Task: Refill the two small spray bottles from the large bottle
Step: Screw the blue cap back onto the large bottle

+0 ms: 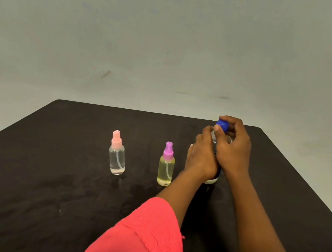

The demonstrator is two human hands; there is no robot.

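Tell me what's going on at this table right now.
A person is working on the large bottle at the right of the dark table. The left hand grips its body while the right hand pinches its blue cap, which sits on the bottle's top. The pink-topped spray bottle and the purple-topped spray bottle stand upright to the left, untouched, spray tops on.

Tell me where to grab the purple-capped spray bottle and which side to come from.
Grip the purple-capped spray bottle round its straight yellowish body, below the shoulder, not the narrow spray head. It stands upright, so probably come in level from its left: the left hand, holding the large bottle while the right hand grips its blue cap, crowds its right.
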